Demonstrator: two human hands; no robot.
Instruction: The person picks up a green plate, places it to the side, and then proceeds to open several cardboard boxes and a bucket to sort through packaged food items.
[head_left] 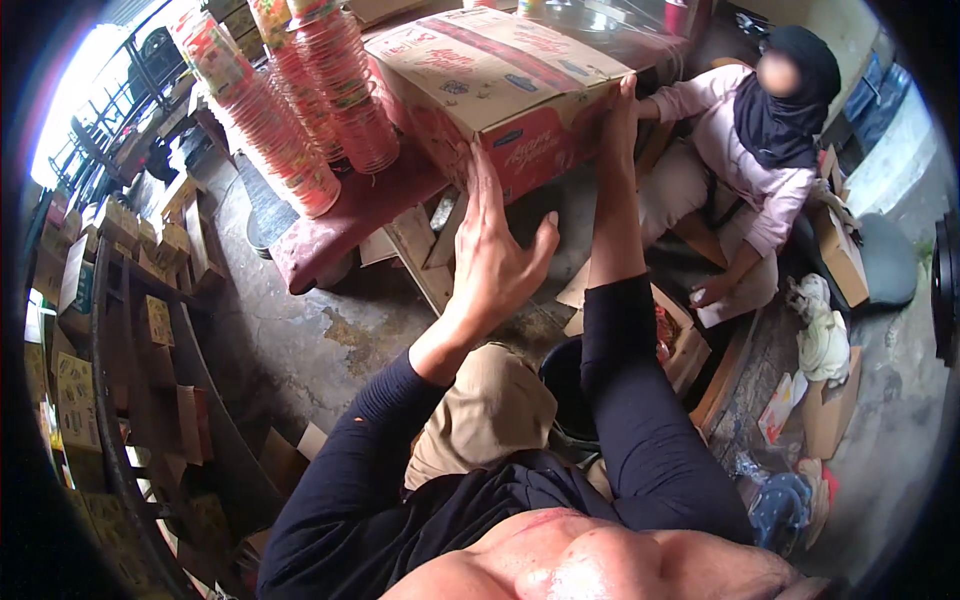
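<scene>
A cardboard box (pixel 515 75) with red printed sides and a pale top sits tilted on the maroon table (pixel 300 255). My left hand (pixel 490 235) touches its near left corner, fingers stretched up and thumb held apart. My right hand (pixel 615 130) grips the right end of the box, fingertips at the top edge. Tall stacks of red patterned paper cups (pixel 270 140) stand left of the box. Below my right arm lies an open carton (pixel 680 355) with small orange-red items inside.
A co-worker (pixel 755 170) in pink top and black headscarf sits at the right, one hand behind the box. Rows of cartons (pixel 80 400) fill racks at the left. A white cloth (pixel 820 330), flattened cardboard (pixel 830 410) and a blue spotted bundle (pixel 785 500) lie on the right floor.
</scene>
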